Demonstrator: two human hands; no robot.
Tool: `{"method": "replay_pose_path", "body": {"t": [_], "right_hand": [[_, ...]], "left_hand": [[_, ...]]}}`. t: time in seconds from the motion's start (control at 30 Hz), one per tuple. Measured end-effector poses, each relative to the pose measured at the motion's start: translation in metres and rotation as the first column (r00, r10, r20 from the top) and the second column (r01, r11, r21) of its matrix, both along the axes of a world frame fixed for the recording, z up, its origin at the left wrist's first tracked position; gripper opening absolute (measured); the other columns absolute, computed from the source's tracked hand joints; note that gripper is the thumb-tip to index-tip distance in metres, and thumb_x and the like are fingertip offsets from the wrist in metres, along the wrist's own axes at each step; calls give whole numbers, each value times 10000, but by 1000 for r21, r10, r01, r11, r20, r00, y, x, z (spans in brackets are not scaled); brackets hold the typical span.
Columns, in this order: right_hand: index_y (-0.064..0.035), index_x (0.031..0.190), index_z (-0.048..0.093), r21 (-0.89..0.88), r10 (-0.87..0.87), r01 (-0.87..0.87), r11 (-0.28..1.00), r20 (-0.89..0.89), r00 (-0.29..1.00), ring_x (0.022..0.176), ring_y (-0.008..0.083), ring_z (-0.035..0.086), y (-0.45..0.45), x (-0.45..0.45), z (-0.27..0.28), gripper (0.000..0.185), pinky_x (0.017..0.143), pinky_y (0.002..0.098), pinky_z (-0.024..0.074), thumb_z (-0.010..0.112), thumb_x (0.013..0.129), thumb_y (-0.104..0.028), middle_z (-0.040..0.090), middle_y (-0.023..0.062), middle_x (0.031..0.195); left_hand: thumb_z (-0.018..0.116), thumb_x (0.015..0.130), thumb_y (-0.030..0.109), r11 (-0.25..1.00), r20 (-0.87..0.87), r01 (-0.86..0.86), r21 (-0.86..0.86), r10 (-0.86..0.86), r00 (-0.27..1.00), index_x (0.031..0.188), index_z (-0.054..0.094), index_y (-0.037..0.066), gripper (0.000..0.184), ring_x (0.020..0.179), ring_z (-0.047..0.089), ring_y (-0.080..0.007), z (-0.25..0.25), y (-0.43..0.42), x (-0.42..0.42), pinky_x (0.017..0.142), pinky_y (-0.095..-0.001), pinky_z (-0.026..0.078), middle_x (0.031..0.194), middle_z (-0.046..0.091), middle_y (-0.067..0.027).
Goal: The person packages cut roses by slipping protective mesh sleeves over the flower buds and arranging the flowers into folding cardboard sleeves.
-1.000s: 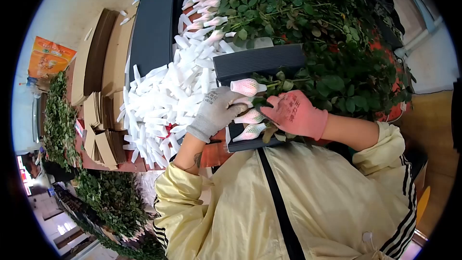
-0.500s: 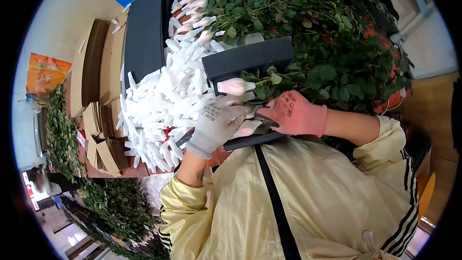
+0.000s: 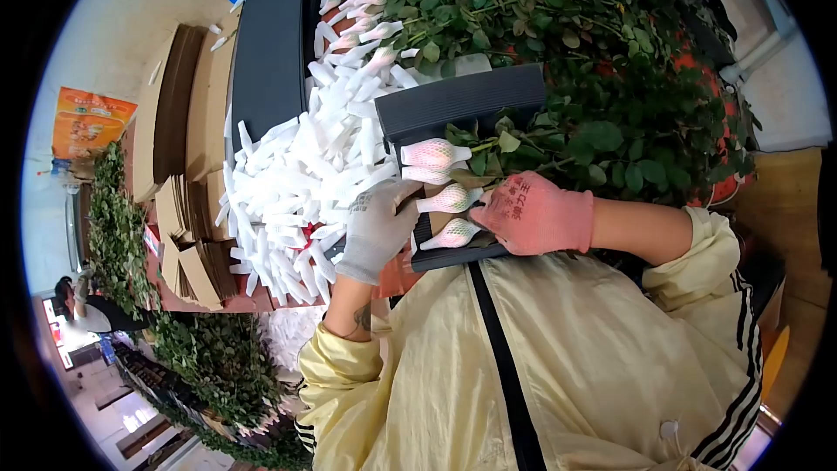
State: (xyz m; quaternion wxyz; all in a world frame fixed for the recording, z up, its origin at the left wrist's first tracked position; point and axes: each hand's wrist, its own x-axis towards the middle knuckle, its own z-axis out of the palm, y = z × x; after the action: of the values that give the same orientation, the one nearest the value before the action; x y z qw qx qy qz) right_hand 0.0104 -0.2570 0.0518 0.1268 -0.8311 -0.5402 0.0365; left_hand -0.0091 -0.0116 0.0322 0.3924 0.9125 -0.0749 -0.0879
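Several roses in white foam net sleeves lie side by side on black corrugated sheet in front of me, among them an upper rose (image 3: 434, 153), a middle rose (image 3: 451, 199) and a lower rose (image 3: 452, 234). My right hand (image 3: 536, 214), in a pink glove, is closed at the stem end of the middle rose; its fingertips pinch there and the stem is mostly hidden. My left hand (image 3: 379, 228), in a grey-white glove, is just left of the rose heads, thumb and fingers apart. The upper flap of the corrugated sheet (image 3: 462, 103) stands behind the roses.
A heap of white foam sleeves (image 3: 296, 166) spreads to the left. Leafy rose stems (image 3: 540, 9) cover the table at the back right. Cardboard pieces (image 3: 170, 105) and a black sheet stack (image 3: 275, 52) stand farther left. A person (image 3: 91, 305) is in the far left background.
My left hand has drawn left off the rose heads, uncovering the middle and lower ones. My right hand stays by the stems. The view has shifted slightly.
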Motion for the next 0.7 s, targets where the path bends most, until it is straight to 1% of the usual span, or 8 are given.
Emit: {"method": "replay_pose_path", "body": {"t": [0.07,0.17,0.3,0.37,0.43,0.53,0.63,0.7], "right_hand": [[-85,758,497,44,29,-29,999,5,1000,613,219,555,0,-2,2,70,546,344,426,490,754,-154,540,40,673],[-85,753,498,-165,45,-49,985,-32,998,616,208,551,2,-4,4,80,545,346,420,493,764,-164,545,44,686],[-86,792,537,-110,43,-32,993,96,994,657,209,568,5,-5,-5,100,556,349,416,472,793,-162,556,49,713],[-86,807,549,-120,20,-8,993,99,995,673,212,567,6,-7,-2,109,567,345,413,466,803,-157,556,48,718],[-120,968,635,-64,-60,62,996,33,998,665,190,581,5,-5,3,210,580,314,422,540,794,-189,599,36,717],[-114,1048,641,-108,-93,106,988,118,989,677,186,572,3,-9,5,308,614,304,430,577,759,-199,598,24,756],[-101,977,584,5,-84,84,996,49,995,745,197,575,-4,-11,-7,183,616,348,422,453,908,-208,565,23,774],[-107,971,585,-33,-35,35,999,-17,999,767,196,586,-7,-5,-2,174,619,351,430,471,897,-215,579,19,781]], "left_hand": [[569,802,59,997,-35,72,-28,-73,997,1007,660,-8,234,593,593,-153,-1,2,6,581,-283,481,805,646,-100],[566,786,140,994,-222,-40,-103,16,975,1004,667,68,252,810,643,-273,-4,4,8,721,-345,491,873,658,-153],[656,797,239,987,-242,-141,-82,118,963,932,687,51,234,726,646,-184,-3,-9,11,681,-285,488,801,673,-105],[686,782,301,985,-314,-172,-26,155,937,918,685,49,287,727,646,-187,8,-18,15,680,-290,487,790,676,-95],[699,751,328,959,-416,-167,228,251,874,913,685,62,312,772,653,-214,19,-25,22,700,-319,493,819,679,-114],[701,726,357,946,-211,-81,313,153,966,906,692,65,343,829,653,-254,2,-22,19,740,-352,497,861,682,-129],[703,710,338,976,-313,-52,214,119,942,910,696,67,337,859,649,-281,-2,-15,19,767,-369,497,884,681,-132],[698,712,332,974,-340,-43,220,118,933,916,695,65,336,863,649,-280,-4,-13,19,776,-367,497,886,680,-136]]}}
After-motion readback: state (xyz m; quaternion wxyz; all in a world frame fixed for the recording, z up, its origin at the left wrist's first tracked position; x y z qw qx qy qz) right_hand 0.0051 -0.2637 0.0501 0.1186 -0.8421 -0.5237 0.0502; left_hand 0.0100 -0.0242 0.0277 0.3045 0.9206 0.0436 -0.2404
